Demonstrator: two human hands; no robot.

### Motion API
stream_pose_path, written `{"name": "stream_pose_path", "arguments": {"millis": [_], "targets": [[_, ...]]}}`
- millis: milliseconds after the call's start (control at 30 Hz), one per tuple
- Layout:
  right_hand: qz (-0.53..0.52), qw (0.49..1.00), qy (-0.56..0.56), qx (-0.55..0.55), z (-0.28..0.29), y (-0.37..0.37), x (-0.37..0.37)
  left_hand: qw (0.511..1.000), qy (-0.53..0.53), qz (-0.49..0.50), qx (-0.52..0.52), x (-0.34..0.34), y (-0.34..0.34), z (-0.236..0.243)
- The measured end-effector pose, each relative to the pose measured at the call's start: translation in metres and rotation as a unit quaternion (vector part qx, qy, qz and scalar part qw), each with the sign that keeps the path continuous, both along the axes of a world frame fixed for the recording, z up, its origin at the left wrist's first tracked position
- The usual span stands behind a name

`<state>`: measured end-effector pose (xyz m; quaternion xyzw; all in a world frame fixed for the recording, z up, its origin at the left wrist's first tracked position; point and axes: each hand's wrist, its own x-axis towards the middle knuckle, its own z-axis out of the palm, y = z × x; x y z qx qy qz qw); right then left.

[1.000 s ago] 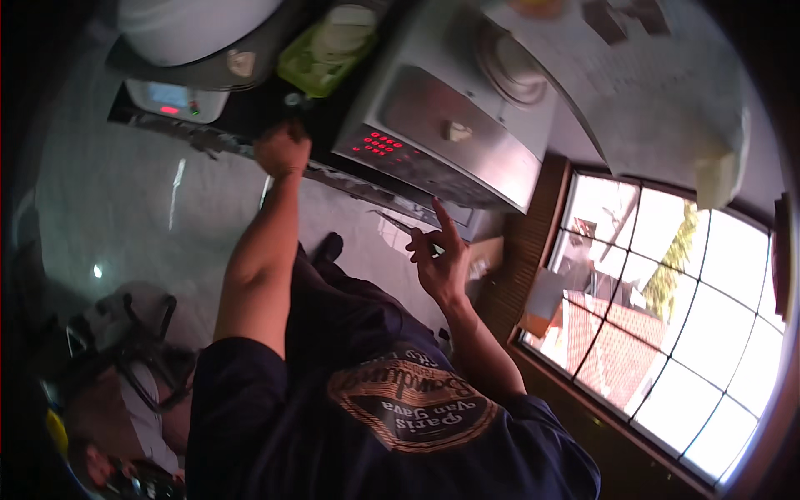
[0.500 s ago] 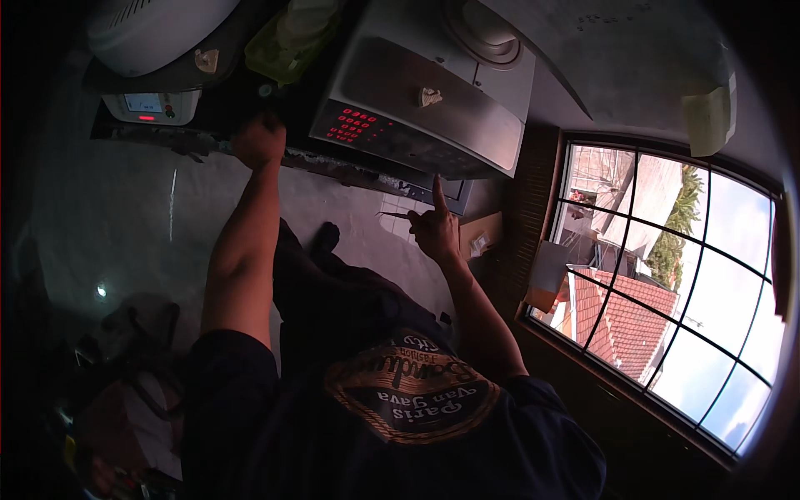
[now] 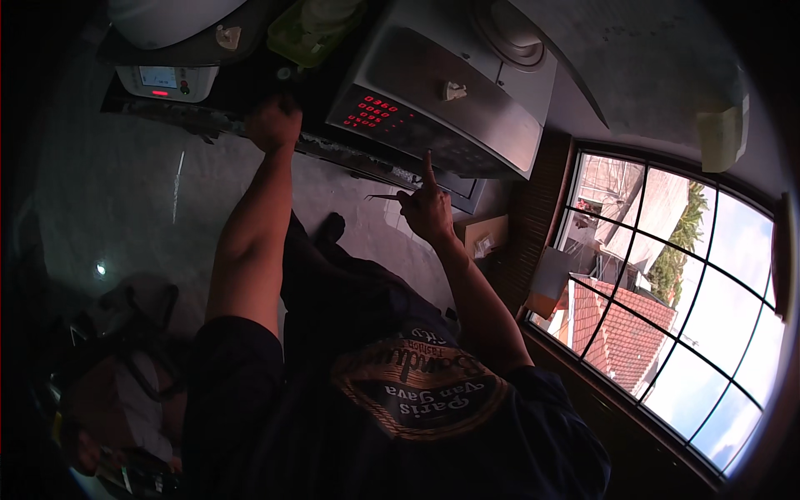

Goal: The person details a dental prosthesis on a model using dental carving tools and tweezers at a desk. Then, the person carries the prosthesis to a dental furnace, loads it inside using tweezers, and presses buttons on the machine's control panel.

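Observation:
My right hand [image 3: 429, 212] is under the front of a metal box-shaped machine [image 3: 496, 121] with rows of red lit digits [image 3: 375, 111]. Its index finger points up, the tip at the machine's dark control panel [image 3: 429, 137]. The other fingers are closed on thin, pointed tweezers [image 3: 382, 197], which stick out to the left. At the dark counter's edge, left of the machine, my left hand [image 3: 275, 123] is closed, fingers curled. Shadow hides whatever they hold. Just beyond it lies a small round pale object [image 3: 284, 73].
Left on the counter stands a white device [image 3: 167, 82] with a small screen, below a large white rounded object [image 3: 171, 18]. A green tray [image 3: 308, 37] holds pale pieces. Pale lumps [image 3: 454, 90] sit on the machine. A cardboard box [image 3: 483, 237] and a barred window [image 3: 667, 275] are right.
My right index finger has moved left and up along the control panel, nearer the red digits. The tweezers moved with it. My left hand stays at the counter edge; the whole view has shifted slightly.

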<state>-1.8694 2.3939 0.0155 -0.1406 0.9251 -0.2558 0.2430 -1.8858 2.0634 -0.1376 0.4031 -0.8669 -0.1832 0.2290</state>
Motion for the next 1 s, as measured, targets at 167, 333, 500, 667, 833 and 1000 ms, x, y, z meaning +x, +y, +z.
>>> {"name": "stream_pose_path", "arguments": {"millis": [167,333,500,667,833,1000], "targets": [[-0.067,0.996,-0.005,0.059,0.007,0.016,0.009,1.000,0.008,0.010,-0.023,0.003,-0.004,-0.007],[-0.118,0.991,0.029,0.049,-0.009,0.053,0.004,0.999,0.016,0.002,-0.031,0.003,0.000,-0.005],[-0.091,0.991,0.044,0.090,-0.011,0.051,-0.002,0.999,0.033,0.006,-0.036,0.001,-0.003,-0.006],[-0.131,0.990,-0.005,0.047,-0.003,0.048,-0.006,0.998,0.029,0.000,-0.047,-0.001,-0.001,-0.004],[-0.129,0.991,-0.029,0.003,0.017,0.045,-0.010,0.999,0.029,-0.013,-0.017,0.001,-0.001,-0.005],[-0.107,0.994,-0.002,0.017,0.038,0.052,-0.006,1.000,-0.010,-0.005,0.014,0.000,-0.001,-0.009]]}}
